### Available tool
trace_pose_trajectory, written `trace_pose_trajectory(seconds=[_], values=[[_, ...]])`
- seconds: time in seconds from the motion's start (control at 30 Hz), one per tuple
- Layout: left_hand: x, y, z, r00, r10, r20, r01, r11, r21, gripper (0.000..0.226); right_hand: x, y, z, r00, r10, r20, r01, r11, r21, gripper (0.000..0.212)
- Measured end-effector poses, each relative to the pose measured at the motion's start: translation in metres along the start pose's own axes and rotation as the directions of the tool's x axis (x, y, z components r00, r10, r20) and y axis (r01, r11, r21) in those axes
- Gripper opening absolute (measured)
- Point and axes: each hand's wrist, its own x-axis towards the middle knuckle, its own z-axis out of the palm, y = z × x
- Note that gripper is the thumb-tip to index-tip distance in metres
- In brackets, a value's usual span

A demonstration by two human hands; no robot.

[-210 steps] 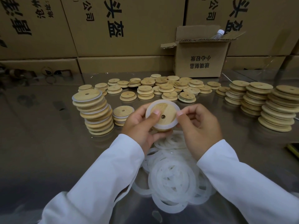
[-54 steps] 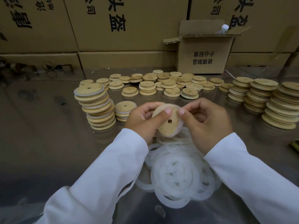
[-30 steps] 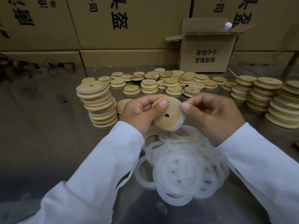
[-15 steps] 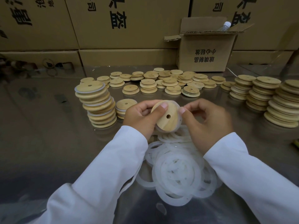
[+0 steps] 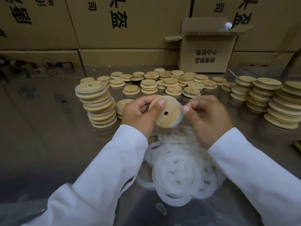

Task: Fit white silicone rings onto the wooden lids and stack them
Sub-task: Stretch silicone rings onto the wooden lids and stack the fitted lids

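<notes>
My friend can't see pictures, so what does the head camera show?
The left hand grips a round wooden lid while the right hand pinches the white ring at its edge. A pile of loose rings lies on the shiny table nearer the camera, and stacks of lids stand to both sides and behind.

The wooden lid (image 5: 164, 111) hides most of its white ring (image 5: 180, 111); only a sliver shows at right. The left hand (image 5: 138, 115) covers part of a short stack (image 5: 124, 103). Upper right, the open box (image 5: 206, 51) hides the bottle (image 5: 225, 26) below its top. A yellow object (image 5: 298, 145) is cut by the right edge. The clutter (image 5: 24, 66) at upper left is too blurred to identify.
</notes>
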Motion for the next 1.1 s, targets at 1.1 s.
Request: trace_pose_trajectory(seconds=[1.1], values=[[0.002,0.004,-0.010,0.985,-0.052,0.166,0.037,0.995,0.094,0.010,-0.004,-0.007,-0.004,0.989,0.147,0.031,-0.150,0.962,0.228,0.017]])
